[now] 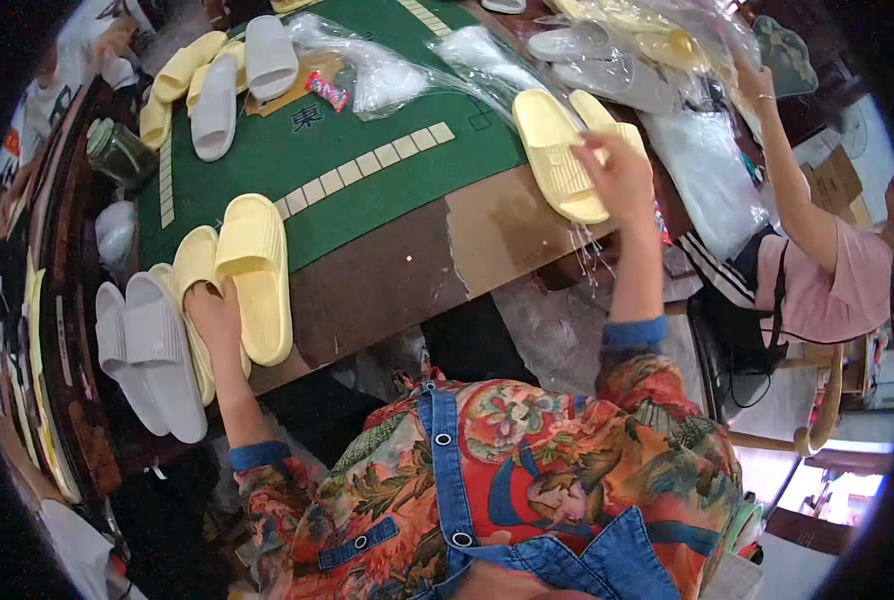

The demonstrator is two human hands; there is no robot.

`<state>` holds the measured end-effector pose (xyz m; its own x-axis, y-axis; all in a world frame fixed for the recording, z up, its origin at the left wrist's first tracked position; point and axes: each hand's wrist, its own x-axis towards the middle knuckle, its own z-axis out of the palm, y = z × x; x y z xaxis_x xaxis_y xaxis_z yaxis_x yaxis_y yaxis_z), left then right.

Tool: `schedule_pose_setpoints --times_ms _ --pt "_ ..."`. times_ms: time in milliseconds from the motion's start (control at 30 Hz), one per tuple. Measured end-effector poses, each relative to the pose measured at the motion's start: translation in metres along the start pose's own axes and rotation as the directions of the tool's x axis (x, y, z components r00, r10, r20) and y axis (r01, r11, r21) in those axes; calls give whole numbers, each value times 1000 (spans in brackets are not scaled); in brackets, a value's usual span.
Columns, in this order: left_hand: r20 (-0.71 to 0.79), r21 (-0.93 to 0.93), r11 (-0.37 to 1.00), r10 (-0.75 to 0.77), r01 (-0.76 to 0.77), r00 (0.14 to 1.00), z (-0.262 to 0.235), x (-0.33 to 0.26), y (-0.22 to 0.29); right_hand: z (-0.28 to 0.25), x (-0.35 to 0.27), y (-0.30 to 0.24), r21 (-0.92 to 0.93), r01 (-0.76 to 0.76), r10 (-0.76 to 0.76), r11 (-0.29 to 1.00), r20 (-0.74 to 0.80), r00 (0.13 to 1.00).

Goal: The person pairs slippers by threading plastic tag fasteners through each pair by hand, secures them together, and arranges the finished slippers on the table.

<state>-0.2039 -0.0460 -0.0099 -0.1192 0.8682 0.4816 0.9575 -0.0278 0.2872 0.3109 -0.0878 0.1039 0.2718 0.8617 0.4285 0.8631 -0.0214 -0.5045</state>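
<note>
My left hand (215, 318) reaches into the foot opening of a ribbed yellow slipper (197, 258), its fingers partly hidden. Against it leans a second yellow slipper (257, 275), with two grey slippers (157, 330) on the other side, at the table's left front edge. My right hand (622, 180) is raised over another yellow pair at the right, its fingers bent together and slightly blurred. The left slipper (552, 155) of that pair lies beside my fingertips; my hand partly covers the other slipper (592, 108). Whatever the fingers pinch is too small to make out. Thin white strands (589, 255) hang below.
A green mat (367, 215) with a row of white tiles (367, 165) covers the table. More yellow slippers (192, 65), grey slippers (215, 115) and a glass jar (117, 150) stand at the left. Clear bags (707, 175) crowd the right, where another person's hand (754, 85) reaches in.
</note>
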Motion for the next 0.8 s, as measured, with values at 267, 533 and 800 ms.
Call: schedule_pose_setpoints --times_ms 267,533,800 --pt "24 -16 1000 15 -14 1000 -33 -42 34 -28 95 89 -188 91 31 978 561 827" --pt "-115 -157 985 58 -76 992 -68 -100 57 -31 93 54 -276 149 80 950 671 737" --pt "-53 -428 853 307 -300 950 -51 -128 117 -24 103 26 -346 381 38 857 780 624"
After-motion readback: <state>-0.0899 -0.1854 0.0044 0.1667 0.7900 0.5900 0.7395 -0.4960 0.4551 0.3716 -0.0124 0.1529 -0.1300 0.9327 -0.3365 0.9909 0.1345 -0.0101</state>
